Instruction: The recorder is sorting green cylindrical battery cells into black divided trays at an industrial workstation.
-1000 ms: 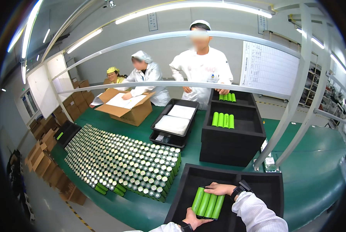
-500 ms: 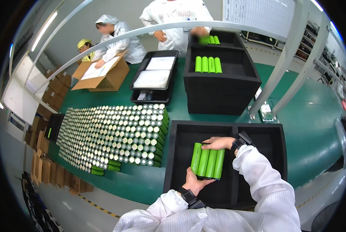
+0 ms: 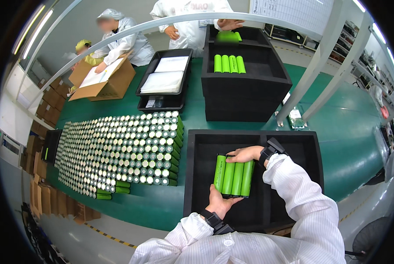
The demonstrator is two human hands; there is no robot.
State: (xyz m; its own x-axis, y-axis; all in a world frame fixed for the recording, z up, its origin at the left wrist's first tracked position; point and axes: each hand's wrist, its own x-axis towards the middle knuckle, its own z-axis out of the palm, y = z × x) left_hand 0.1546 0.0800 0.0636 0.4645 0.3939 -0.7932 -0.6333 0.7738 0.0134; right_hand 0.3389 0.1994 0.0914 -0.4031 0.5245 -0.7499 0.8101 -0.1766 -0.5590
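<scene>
Between my two hands is a row of several green cylindrical battery cells (image 3: 234, 177), lying side by side in the left compartment of a black divided tray (image 3: 186, 176). My left hand (image 3: 219, 203) is closed on the near ends, its thumb along the left side and its fingers partly hidden beneath. At the far ends my right hand (image 3: 247, 154) grips the same row, thumb over the top. Whether the cells touch the tray floor I cannot tell. To the left, a big block of upright cells (image 3: 117, 152) covers the green table.
Stacked black trays (image 3: 245, 101) holding green cells (image 3: 229, 64) stand beyond my tray. Black bins with white sheets (image 3: 161, 82) and a cardboard box (image 3: 104, 83) lie at the back left. Metal posts (image 3: 318, 61) rise at the right. Other people stand across the table.
The scene has shifted slightly left and up in view. My hands keep their hold on the cells with little movement. Across the table, a person's hand has lifted off the far tray's cells.
</scene>
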